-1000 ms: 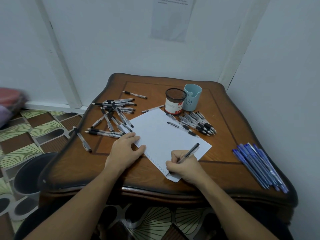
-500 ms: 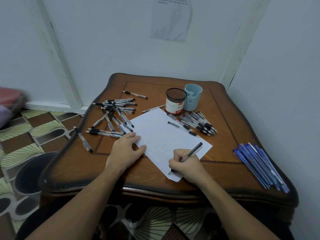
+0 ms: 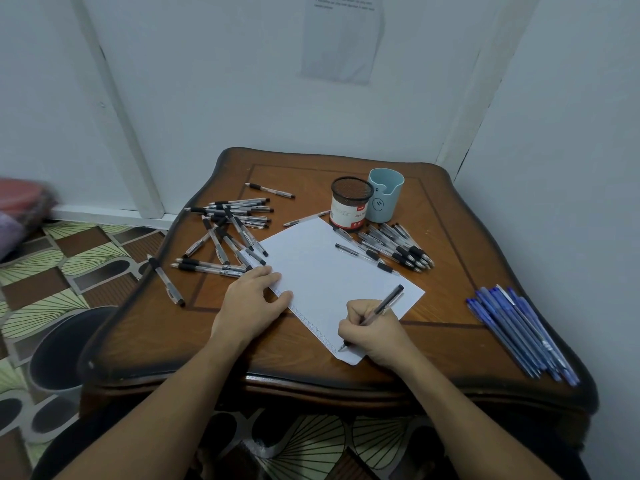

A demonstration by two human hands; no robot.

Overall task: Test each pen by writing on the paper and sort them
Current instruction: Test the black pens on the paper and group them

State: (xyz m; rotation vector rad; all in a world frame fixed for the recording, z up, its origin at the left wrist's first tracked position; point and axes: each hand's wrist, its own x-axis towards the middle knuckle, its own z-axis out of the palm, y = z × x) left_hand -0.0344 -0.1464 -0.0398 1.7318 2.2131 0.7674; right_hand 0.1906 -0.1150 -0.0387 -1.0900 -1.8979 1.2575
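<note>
You sit at a dark wooden table point(image 3: 156, 337) pushed into a corner of pale walls, with a printed sheet point(image 3: 343, 36) stuck to the wall straight ahead; its text is too small to read. Your left hand point(image 3: 251, 303) lies flat with relaxed fingers on the left edge of the white paper point(image 3: 329, 271), pinning it down. Your right hand point(image 3: 374, 336) grips a black pen point(image 3: 384, 306) in a writing hold, the tip touching the paper's near corner at the end of a row of small marks along that edge. A loose heap of black pens point(image 3: 228, 233) lies left of the paper, and a tidier row of black pens point(image 3: 398, 247) lies on its far right side, some overlapping the sheet. Behind them a mesh cup point(image 3: 349, 204) and a light blue holder point(image 3: 384, 199) stand touching. A bundle of blue pens point(image 3: 519, 334) lies well apart at the table's right edge. Below on the left, a dark bin point(image 3: 59, 351) stands on the patterned floor point(image 3: 69, 258).
</note>
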